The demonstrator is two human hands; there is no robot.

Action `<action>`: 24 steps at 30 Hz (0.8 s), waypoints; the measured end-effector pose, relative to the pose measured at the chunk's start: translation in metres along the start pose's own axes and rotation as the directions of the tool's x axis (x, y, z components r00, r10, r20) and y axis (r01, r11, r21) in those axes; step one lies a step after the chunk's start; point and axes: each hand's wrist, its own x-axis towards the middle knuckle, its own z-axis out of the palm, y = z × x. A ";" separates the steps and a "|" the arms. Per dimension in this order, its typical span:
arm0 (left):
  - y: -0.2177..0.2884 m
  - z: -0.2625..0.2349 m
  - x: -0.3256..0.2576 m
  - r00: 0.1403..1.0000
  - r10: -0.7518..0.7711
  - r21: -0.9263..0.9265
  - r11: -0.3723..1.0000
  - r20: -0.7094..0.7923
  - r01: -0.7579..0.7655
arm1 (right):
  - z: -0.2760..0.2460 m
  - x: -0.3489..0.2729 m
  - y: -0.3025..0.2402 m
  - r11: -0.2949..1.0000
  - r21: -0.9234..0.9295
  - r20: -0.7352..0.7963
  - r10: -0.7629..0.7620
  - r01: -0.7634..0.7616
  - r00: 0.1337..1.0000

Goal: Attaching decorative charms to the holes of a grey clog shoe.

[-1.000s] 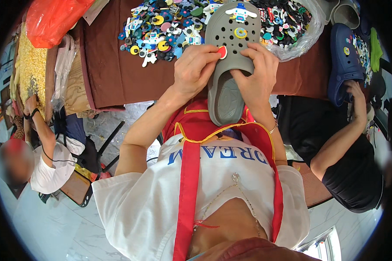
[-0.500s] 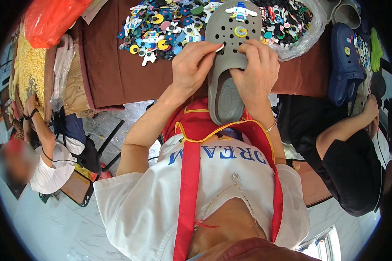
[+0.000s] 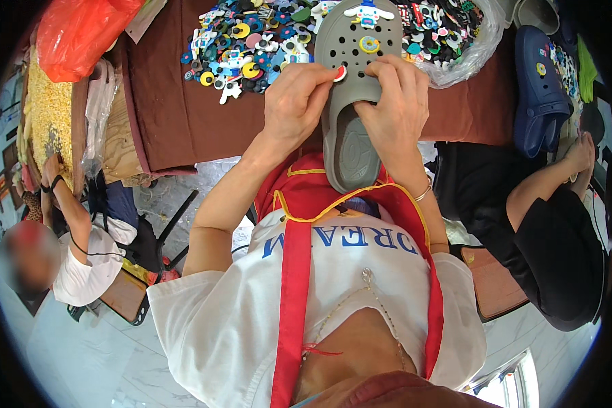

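Observation:
A grey clog (image 3: pixel 328 49) with round holes lies toe-away at the table's near edge, its heel end over my lap. On its upper sit a white cartoon charm with a blue hat (image 3: pixel 368 15) and a yellow ring-shaped charm (image 3: pixel 369 45). My left hand (image 3: pixel 292 105) pinches a small red charm with a white rim (image 3: pixel 341 73) against the left side of the upper, by the holes. My right hand (image 3: pixel 400 102) grips the right side of the clog, thumb inside the opening and fingers on top. The charm's back is hidden.
A heap of mixed charms (image 3: pixel 251 47) lies on the brown tablecloth (image 3: pixel 204 129); more fill a clear plastic bag (image 3: pixel 486 58). A navy clog (image 3: pixel 538 102) stands at right beside a seated person (image 3: pixel 557 251). At left are a red bag (image 3: pixel 81 34) and another person reaching into yellow pieces (image 3: pixel 47 102).
The charm in my left hand has tilted, so its red face now shows. The clog has shifted slightly left and away. The person at right has moved their arm.

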 end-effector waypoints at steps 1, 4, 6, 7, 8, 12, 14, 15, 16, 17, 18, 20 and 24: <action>0.000 0.000 0.001 1.000 0.002 0.000 1.000 0.002 -0.002 | -0.001 0.000 -0.001 1.000 0.006 0.009 0.003 -0.003 1.000; 0.000 -0.001 0.003 0.992 0.118 0.094 0.988 0.036 -0.121 | -0.002 0.000 -0.002 0.998 0.052 0.021 0.027 -0.028 0.999; 0.003 -0.002 0.007 0.983 0.167 0.141 0.974 0.082 -0.177 | -0.002 -0.001 -0.002 0.998 0.051 0.021 0.028 -0.029 0.999; 0.003 0.000 0.006 0.983 0.166 0.143 0.974 0.082 -0.176 | -0.003 -0.002 -0.001 0.998 0.051 0.022 0.028 -0.029 0.999; 0.000 0.003 0.004 0.979 0.195 0.152 0.967 0.065 -0.202 | -0.002 -0.002 0.000 0.998 0.052 0.023 0.026 -0.028 0.999; -0.004 0.011 0.000 0.970 0.242 0.155 0.958 0.006 -0.240 | -0.001 -0.003 0.004 1.000 0.014 0.015 -0.022 0.022 1.000; -0.005 0.012 -0.003 0.972 0.236 0.148 0.961 0.003 -0.234 | -0.001 -0.002 0.004 1.000 0.011 0.019 -0.021 0.021 1.000; -0.005 0.012 -0.004 0.973 0.231 0.143 0.963 -0.001 -0.229 | -0.001 -0.002 0.004 1.000 0.003 0.015 -0.025 0.025 1.000; -0.006 0.011 -0.004 0.973 0.229 0.143 0.963 0.000 -0.227 | 0.000 -0.002 0.003 1.000 -0.005 0.011 -0.028 0.028 1.000; -0.006 0.011 -0.004 0.973 0.232 0.139 0.963 0.008 -0.231 | 0.000 -0.002 0.003 1.000 -0.004 0.014 -0.028 0.028 1.000; -0.005 0.011 -0.004 0.972 0.235 0.135 0.962 0.016 -0.235 | -0.001 -0.002 0.002 0.999 -0.026 0.019 -0.026 0.026 1.000; 0.000 0.010 -0.006 0.975 0.218 0.171 0.960 0.051 -0.224 | -0.001 -0.003 0.003 0.998 -0.048 0.027 -0.026 0.028 0.999; 0.013 -0.002 -0.008 0.975 0.121 0.235 0.958 0.188 -0.165 | 0.000 -0.002 0.006 0.994 -0.097 0.042 -0.042 0.046 0.998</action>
